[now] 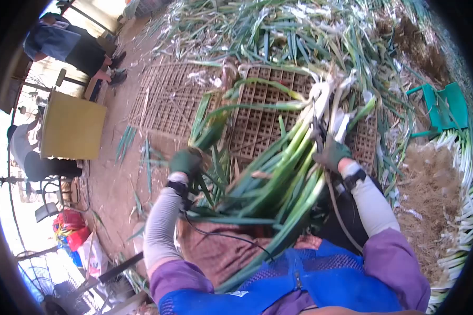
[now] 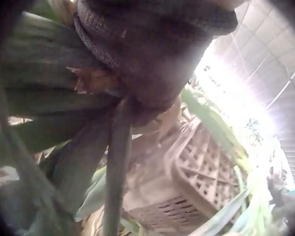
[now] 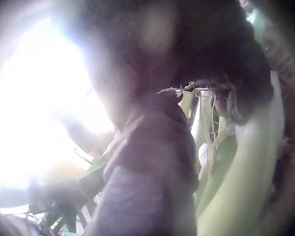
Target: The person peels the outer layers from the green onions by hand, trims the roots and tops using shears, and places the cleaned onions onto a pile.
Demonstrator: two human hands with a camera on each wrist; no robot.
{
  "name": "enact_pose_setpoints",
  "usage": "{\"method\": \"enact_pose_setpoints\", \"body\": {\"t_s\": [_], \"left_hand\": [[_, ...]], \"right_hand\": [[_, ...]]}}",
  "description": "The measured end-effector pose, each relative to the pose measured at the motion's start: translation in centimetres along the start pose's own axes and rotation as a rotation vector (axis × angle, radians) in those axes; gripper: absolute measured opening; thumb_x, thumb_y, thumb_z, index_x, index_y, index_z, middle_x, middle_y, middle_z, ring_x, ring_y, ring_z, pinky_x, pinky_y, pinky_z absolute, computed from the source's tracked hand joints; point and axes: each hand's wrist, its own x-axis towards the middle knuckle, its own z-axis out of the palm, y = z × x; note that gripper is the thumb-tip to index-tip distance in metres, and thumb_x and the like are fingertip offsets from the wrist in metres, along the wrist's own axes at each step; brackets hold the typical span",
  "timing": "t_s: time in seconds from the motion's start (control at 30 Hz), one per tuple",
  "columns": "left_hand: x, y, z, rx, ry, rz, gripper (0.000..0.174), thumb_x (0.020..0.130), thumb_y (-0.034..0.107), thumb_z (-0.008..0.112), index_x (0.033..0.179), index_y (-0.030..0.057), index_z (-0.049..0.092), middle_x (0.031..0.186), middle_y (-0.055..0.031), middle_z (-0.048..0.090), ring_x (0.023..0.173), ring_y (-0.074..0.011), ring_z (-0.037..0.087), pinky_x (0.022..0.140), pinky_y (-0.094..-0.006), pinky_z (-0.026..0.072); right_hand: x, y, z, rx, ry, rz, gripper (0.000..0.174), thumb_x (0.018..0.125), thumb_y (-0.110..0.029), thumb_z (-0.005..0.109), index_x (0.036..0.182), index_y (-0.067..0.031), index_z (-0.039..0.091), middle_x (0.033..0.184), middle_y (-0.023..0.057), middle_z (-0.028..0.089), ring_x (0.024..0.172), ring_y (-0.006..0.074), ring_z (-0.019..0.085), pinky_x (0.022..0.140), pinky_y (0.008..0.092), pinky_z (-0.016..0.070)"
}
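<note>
Clamping left fingers [image 2: 155, 91] on green leaves [image 1: 211, 130], right fingers [image 3: 155, 142] shadowed, their hold unclear

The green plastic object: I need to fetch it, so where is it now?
In the head view, the green plastic object is near the right edge, right of the lattice crate and just above the stacked green onions.

A blue zip-front vest [image 1: 336, 289] with mesh panels [image 1: 328, 263] tops purple sleeves [image 1: 394, 262], pale forearm covers [image 1: 162, 218], dark green gloves [image 1: 185, 161] and black wrist straps [image 1: 355, 179]; a thin dark cable [image 1: 228, 237] runs near the left forearm.
</note>
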Motion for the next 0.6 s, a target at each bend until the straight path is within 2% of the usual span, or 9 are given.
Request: {"method": "enact_pose_setpoints", "body": {"t_s": [0.13, 0.17, 0.27, 0.37, 0.43, 0.47, 0.5, 0.53, 0.6], "left_hand": [[-6.4, -2.1, -7.8, -0.117, 0.044, 0.049, 0.04, 0.081, 0.044, 0.062, 0.102, 0.0117, 0.073, 0.096, -0.0186, 0.071, 0.091, -0.0356, 0.069, 0.083, -0.0439, 0.0534], [-8.8, -1.3, -10.0, -0.327, -0.033, 0.033, 0.039, 0.077, 0.038, 0.07, 0.098, 0.0053, 0.072, 0.093, -0.0199, 0.071, 0.09, -0.0283, 0.07, 0.079, -0.0386, 0.0544], [-13.2, 0.1, -13.6, -0.59, -0.291, 0.15, 0.028, 0.08, 0.023, 0.073, 0.099, 0.0026, 0.07, 0.083, -0.0047, 0.07, 0.078, -0.013, 0.065, 0.07, -0.0272, 0.0525], [-15.9, 3.7, -13.6, -1.062, -0.503, 0.375, 0.029, 0.089, 0.025, 0.068, 0.106, 0.0014, 0.067, 0.091, -0.0014, 0.068, 0.082, -0.01, 0.063, 0.072, -0.0243, 0.0509], [-17.7, 8.2, -12.9, -1.153, -0.51, 0.341, 0.035, 0.088, 0.035, 0.07, 0.106, 0.0037, 0.067, 0.083, -0.0013, 0.066, 0.083, -0.0104, 0.062, 0.077, -0.0247, 0.0512], [-15.7, 9.0, -10.6, -0.849, -0.477, 0.311, 0.032, 0.09, 0.029, 0.068, 0.106, 0.0015, 0.065, 0.082, -0.0035, 0.066, 0.085, -0.0108, 0.062, 0.077, -0.0229, 0.0492], [-13.1, 9.7, -6.5, -0.804, -0.541, 0.405, 0.035, 0.087, 0.032, 0.072, 0.105, 0.0019, 0.065, 0.084, -0.0039, 0.067, 0.081, -0.0125, 0.062, 0.074, -0.0259, 0.0488], [-11.8, 10.3, -2.3, -1.011, -0.492, 0.556, 0.044, 0.08, 0.037, 0.077, 0.105, 0.0012, 0.066, 0.088, -0.0067, 0.069, 0.081, -0.0154, 0.064, 0.073, -0.0302, 0.0493], [-7.8, 11.0, 5.3, -0.747, -0.392, 0.405, 0.055, 0.071, 0.032, 0.079, 0.109, -0.0041, 0.063, 0.097, -0.018, 0.07, 0.091, -0.025, 0.067, 0.079, -0.0359, 0.0522]], "right_hand": [[-1.0, 0.0, -0.7, 0.056, 0.021, -0.01, 0.077, 0.073, -0.041, 0.072, 0.128, 0.0052, 0.045, 0.119, 0.0288, 0.06, 0.111, 0.0394, 0.061, 0.095, 0.0421, 0.0484], [-1.1, 0.3, -0.7, 0.062, 0.046, -0.043, 0.074, 0.075, -0.044, 0.07, 0.124, 0.0057, 0.047, 0.114, 0.0303, 0.061, 0.107, 0.041, 0.062, 0.092, 0.0437, 0.049], [-2.2, 0.7, -1.1, 0.171, 0.003, -0.064, 0.07, 0.075, -0.047, 0.068, 0.117, 0.0064, 0.053, 0.104, 0.0319, 0.064, 0.101, 0.0415, 0.064, 0.087, 0.0449, 0.0499], [-4.5, 0.5, -1.1, 0.315, -0.024, -0.147, 0.059, 0.073, -0.046, 0.07, 0.103, 0.0053, 0.061, 0.09, 0.0215, 0.067, 0.085, 0.0311, 0.067, 0.078, 0.0388, 0.0515], [-6.6, 0.2, 0.0, 0.497, -0.073, -0.227, 0.055, 0.073, -0.045, 0.07, 0.099, 0.0038, 0.062, 0.085, 0.0186, 0.067, 0.08, 0.028, 0.066, 0.075, 0.0376, 0.0513], [-7.4, 0.2, 0.5, 0.587, -0.089, -0.268, 0.053, 0.074, -0.044, 0.07, 0.096, 0.0031, 0.063, 0.082, 0.0172, 0.067, 0.077, 0.0264, 0.065, 0.073, 0.0371, 0.0512], [-8.0, 0.4, 1.5, 0.548, -0.138, -0.285, 0.054, 0.076, -0.043, 0.07, 0.102, 0.0028, 0.06, 0.085, 0.0185, 0.066, 0.079, 0.0262, 0.066, 0.074, 0.0363, 0.0511], [-8.8, 0.4, 2.2, 0.504, -0.187, -0.303, 0.055, 0.078, -0.042, 0.07, 0.107, 0.0026, 0.057, 0.089, 0.0199, 0.066, 0.082, 0.0259, 0.066, 0.075, 0.0355, 0.0511], [-13.1, 0.1, 2.2, 0.37, -0.101, -0.332, 0.059, 0.076, -0.048, 0.069, 0.111, -0.0017, 0.055, 0.091, 0.0231, 0.066, 0.086, 0.0349, 0.067, 0.079, 0.0413, 0.051]]}}
